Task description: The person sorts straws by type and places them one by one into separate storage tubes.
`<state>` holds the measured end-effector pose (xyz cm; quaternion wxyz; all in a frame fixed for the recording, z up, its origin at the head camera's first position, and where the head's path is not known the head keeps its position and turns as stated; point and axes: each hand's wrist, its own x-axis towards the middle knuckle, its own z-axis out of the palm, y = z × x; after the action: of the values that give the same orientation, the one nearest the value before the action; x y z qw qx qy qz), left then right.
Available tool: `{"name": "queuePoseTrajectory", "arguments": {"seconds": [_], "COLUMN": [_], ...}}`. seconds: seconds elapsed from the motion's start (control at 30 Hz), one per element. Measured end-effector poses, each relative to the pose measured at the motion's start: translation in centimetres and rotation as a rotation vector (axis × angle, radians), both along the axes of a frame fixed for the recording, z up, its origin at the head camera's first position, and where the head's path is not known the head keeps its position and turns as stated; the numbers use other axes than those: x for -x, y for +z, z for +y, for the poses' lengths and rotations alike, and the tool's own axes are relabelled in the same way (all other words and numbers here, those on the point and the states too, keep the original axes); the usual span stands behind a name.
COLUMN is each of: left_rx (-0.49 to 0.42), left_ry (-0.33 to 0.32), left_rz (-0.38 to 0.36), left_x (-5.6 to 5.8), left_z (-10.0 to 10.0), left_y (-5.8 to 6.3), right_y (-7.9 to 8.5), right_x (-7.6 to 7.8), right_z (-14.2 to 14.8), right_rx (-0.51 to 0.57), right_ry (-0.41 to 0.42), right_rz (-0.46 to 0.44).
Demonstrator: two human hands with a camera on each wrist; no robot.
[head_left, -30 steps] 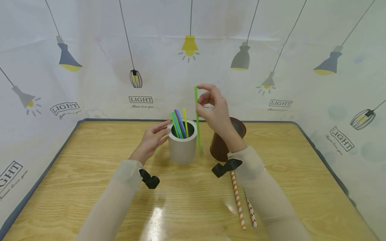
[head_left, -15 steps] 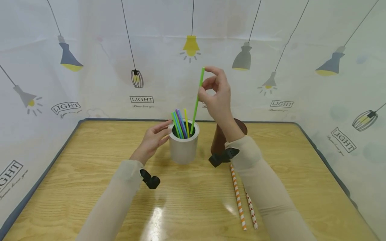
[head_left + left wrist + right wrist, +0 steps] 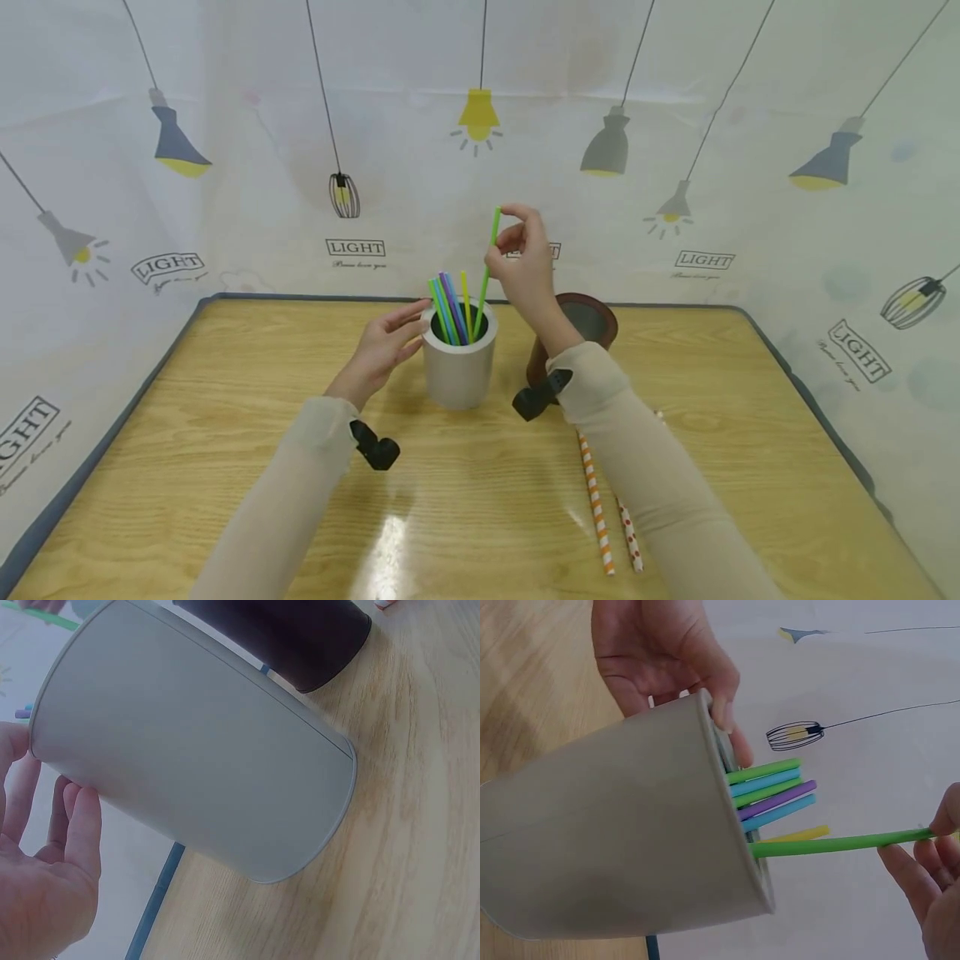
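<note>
a cream long sleeve (image 3: 262, 500) entered to the near left of the pale grey cylindrical cup (image 3: 458, 379), with a black strapped-on device (image 3: 375, 447) at its cuff. the left hand (image 3: 378, 346) was at the cup's left side, its fingers spread and gently bent; one digit reached over the rim while others touched the outer wall, so it had hold of the edge. the cup stood upright on the pale wood-grain worktop (image 3: 247, 392). inside its mouth, leaning left, was a bunch of thin tubular straws (image 3: 450, 308) in green, blue, purple and yellow.

right of that bunch, a light-green tubular straw (image 3: 483, 292) slanted up and rightward, its lower end inside the cup. above the cup and to its right, the right hand (image 3: 528, 271) pinched the upper part of that straw between thumb and fingers, with a fingertip at the top end.

near the cup's right side, but apart from it, stood a dark brown round cup (image 3: 592, 317), partly hidden by the right forearm. nearer than the cup and to its right lay an orange-and-white striped stick (image 3: 596, 508); just beside it was a white red-dotted stick (image 3: 630, 537), partly covered by the right sleeve (image 3: 675, 492).
</note>
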<state>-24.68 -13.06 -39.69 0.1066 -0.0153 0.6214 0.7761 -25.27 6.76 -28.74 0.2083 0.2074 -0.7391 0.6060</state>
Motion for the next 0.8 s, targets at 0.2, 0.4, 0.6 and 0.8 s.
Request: {"name": "queuePoseTrajectory", "arguments": {"seconds": [0.2, 0.4, 0.6, 0.8], "left_rx": [0.016, 0.019, 0.023, 0.022], "left_ry": [0.004, 0.002, 0.001, 0.007], "left_rz": [-0.006, -0.01, -0.006, -0.009], "left_x": [0.1, 0.1, 0.2, 0.1], "left_z": [0.0, 0.0, 0.1, 0.1], "left_y": [0.1, 0.1, -0.1, -0.1], "right_y": [-1.4, -5.1, -6.6, -7.1], "right_x": [0.0, 2.5, 2.8, 3.1], "right_z": [0.0, 0.5, 0.5, 0.5], "right_rx": [-0.071, -0.099, -0.096, -0.119], "right_ry": [0.0, -0.014, -0.017, -0.011], "right_rz": [-0.063, -0.104, -0.149, -0.111]}}
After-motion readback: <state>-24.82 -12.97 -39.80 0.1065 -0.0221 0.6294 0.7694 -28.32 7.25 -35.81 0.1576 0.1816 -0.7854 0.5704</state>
